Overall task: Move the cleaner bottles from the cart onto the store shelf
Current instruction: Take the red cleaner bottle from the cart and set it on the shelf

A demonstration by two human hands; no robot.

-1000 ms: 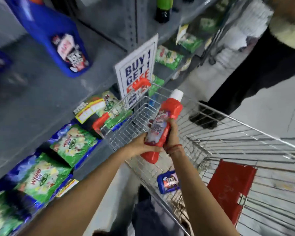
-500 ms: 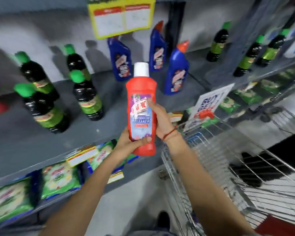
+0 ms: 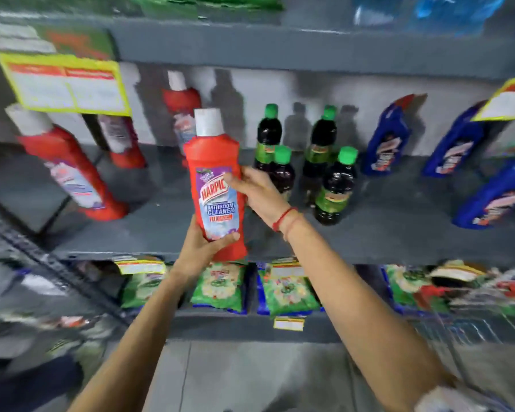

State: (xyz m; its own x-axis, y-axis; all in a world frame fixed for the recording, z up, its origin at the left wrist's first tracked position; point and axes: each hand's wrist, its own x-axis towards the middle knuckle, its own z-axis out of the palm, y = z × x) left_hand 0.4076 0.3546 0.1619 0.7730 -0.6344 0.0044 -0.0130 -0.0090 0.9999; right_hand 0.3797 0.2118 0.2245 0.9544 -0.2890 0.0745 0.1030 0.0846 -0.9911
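Observation:
I hold a red bathroom cleaner bottle with a white cap upright in front of the grey store shelf. My left hand grips its base from below. My right hand grips its right side at label height. Three similar red cleaner bottles stand on the shelf: one at the left, one behind a price tag, one at the back, partly hidden by the held bottle. Only the wire edge of the cart shows at the lower right.
Dark bottles with green caps stand right of the held bottle, blue bottles further right. A yellow price tag hangs from the shelf above. Green packets fill the shelf below. Grey floor lies underneath.
My view has swung left from the cart to face the shelf. Both hands have carried the red bottle up out of the cart and in front of the shelf.

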